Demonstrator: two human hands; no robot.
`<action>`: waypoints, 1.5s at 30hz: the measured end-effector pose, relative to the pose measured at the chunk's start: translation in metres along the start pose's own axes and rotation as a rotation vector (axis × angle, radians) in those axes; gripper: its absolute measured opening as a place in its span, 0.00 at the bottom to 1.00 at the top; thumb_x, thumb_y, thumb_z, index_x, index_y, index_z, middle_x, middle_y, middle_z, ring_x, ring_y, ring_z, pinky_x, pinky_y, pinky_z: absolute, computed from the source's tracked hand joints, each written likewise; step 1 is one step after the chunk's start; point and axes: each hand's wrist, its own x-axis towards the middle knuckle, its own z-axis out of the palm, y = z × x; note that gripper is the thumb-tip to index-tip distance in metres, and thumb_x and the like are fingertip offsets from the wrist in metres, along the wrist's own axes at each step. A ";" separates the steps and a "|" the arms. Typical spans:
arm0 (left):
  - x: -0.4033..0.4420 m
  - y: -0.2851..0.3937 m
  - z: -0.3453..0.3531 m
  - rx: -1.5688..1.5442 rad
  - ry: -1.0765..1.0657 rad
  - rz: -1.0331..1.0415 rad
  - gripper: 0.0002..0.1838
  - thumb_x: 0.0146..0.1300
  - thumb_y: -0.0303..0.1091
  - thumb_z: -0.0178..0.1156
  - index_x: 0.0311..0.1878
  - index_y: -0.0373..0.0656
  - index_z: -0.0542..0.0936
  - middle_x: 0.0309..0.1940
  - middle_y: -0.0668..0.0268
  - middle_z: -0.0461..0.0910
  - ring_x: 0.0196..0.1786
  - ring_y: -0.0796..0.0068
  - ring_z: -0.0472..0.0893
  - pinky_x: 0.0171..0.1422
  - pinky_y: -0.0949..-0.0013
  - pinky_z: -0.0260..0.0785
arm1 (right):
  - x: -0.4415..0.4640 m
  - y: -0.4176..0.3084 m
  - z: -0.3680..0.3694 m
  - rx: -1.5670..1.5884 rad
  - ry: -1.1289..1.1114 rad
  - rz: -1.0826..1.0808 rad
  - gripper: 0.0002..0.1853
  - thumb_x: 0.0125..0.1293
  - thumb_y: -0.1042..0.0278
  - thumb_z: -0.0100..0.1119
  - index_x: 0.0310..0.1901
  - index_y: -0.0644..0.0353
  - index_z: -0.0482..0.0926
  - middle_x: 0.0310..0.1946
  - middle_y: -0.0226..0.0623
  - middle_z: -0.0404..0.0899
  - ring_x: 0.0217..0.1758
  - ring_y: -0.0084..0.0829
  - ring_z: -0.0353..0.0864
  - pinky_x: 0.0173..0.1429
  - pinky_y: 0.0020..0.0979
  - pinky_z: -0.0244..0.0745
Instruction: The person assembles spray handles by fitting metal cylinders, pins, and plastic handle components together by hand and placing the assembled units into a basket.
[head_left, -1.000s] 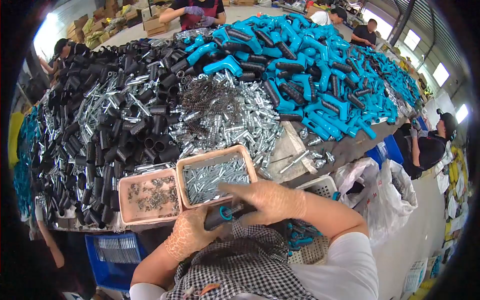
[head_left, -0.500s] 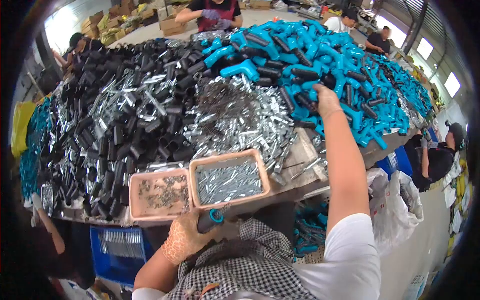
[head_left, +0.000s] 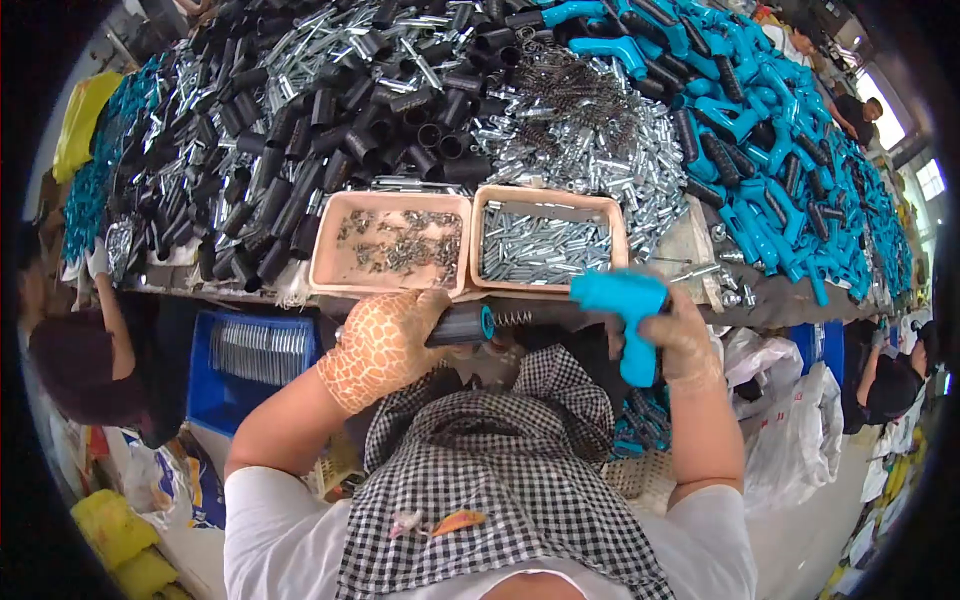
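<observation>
My left hand [head_left: 385, 345], in a tan-patterned glove, is closed around a black tube [head_left: 460, 326] with a blue ring at its right end. A thin coil spring [head_left: 514, 318] sticks out of that end towards the right. In my right hand [head_left: 688, 342] is a blue pistol-shaped plastic housing [head_left: 637, 318], its barrel pointing left and its handle hanging down. A small gap separates the housing from the spring's tip. Just beyond both hands stand two shallow pink trays: the left tray [head_left: 318, 255] holds small metal bits, and the right tray [head_left: 620, 240] holds metal pins.
Black tubes [head_left: 345, 140] and metal rods are heaped at the back left. Springs [head_left: 580, 85] and silver parts lie in the middle, blue housings [head_left: 770, 150] at the right. A blue crate [head_left: 205, 375] and white bags [head_left: 800, 430] sit below the table. Co-workers are on both sides.
My right hand has come back from the blue pile with a blue housing in it. My left hand has moved up and right with the black tube. The view has tilted down.
</observation>
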 end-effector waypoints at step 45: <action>-0.007 0.010 0.019 -0.353 0.071 -0.048 0.18 0.48 0.37 0.74 0.41 0.40 0.84 0.32 0.50 0.84 0.38 0.46 0.85 0.46 0.54 0.78 | -0.020 0.005 0.063 -0.939 0.007 -0.859 0.25 0.72 0.56 0.52 0.61 0.67 0.78 0.56 0.48 0.81 0.64 0.50 0.79 0.72 0.43 0.69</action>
